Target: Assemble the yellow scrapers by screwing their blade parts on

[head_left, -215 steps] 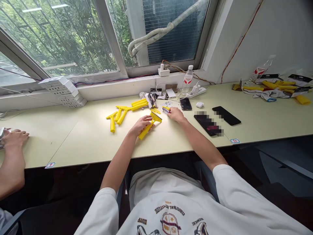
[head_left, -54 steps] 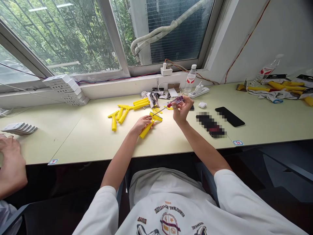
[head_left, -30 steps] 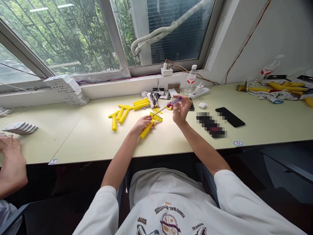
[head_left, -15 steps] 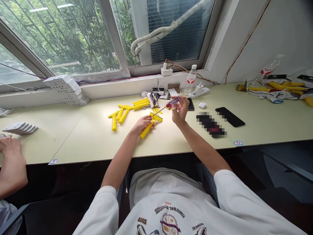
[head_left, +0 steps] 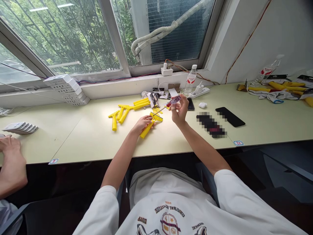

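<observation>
My left hand (head_left: 143,124) is closed around a yellow scraper (head_left: 147,130), whose wide head points up and away from me. In my right hand (head_left: 180,111) is a screwdriver (head_left: 174,100) with a clear purplish and red handle. Its thin shaft slants down to the left, and the tip meets the scraper's head. Whether the tip sits in a screw is too small to tell. Left of my hands lie several more yellow scrapers (head_left: 124,114). Small yellow parts (head_left: 157,111) rest just behind the scraper's head.
Behind my hands are black-and-white packets (head_left: 153,100), a water bottle (head_left: 190,80) and a power strip (head_left: 200,91). To the right lie a white earphone case (head_left: 202,105) and a black phone (head_left: 230,117). Another person's arm (head_left: 12,160) rests at the left edge, near stacked pale pieces (head_left: 21,128).
Almost nothing differs. Both hands keep their places, with the screwdriver tip still at the scraper's head.
</observation>
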Motion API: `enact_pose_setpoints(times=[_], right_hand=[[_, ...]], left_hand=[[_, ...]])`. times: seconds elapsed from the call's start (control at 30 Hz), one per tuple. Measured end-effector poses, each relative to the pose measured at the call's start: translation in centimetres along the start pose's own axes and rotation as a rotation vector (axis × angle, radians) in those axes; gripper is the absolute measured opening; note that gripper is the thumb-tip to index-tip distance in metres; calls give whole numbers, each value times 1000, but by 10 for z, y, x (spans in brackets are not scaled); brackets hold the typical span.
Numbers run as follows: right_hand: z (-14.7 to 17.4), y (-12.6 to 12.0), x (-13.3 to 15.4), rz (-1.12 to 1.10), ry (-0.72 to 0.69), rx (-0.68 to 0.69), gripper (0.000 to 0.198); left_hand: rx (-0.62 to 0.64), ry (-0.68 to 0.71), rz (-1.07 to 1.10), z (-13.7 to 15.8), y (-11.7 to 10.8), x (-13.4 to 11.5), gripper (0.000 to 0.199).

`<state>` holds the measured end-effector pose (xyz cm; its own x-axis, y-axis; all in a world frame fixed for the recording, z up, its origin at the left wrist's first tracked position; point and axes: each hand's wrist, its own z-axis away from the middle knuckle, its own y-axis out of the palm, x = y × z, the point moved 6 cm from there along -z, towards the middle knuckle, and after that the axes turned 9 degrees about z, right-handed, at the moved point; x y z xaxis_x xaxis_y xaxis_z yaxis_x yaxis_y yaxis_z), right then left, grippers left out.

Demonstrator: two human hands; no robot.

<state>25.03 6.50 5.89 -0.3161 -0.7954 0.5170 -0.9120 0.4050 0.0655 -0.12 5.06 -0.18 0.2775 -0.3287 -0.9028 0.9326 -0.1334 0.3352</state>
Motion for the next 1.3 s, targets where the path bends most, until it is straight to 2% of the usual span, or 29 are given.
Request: enact_pose_setpoints(times=[0.2, 0.47, 0.73, 0.9, 1.07, 1.17, 1.3], right_hand=[[-1, 4, -11, 16, -4, -5, 79], [0, 5, 3, -32, -37, 99, 75], [0, 4, -6, 23, -78, -10, 75], [0, 3, 4, -18, -81, 53, 65], [1, 2, -9, 51, -56, -14, 76], [1, 4, -15, 20, -27, -3, 81], [0, 3, -3, -22, -45, 33, 74]], left_hand=[[11, -3, -3, 1, 1, 0, 54], [1, -8, 15, 0, 0, 0, 55], [7, -3, 1, 0, 0, 0, 54], [4, -5, 4, 0, 0, 0, 54], [-2, -3, 0, 1, 1, -1, 52], [4, -5, -3, 1, 0, -1, 54], [11, 3, 5, -1, -1, 1, 54]])
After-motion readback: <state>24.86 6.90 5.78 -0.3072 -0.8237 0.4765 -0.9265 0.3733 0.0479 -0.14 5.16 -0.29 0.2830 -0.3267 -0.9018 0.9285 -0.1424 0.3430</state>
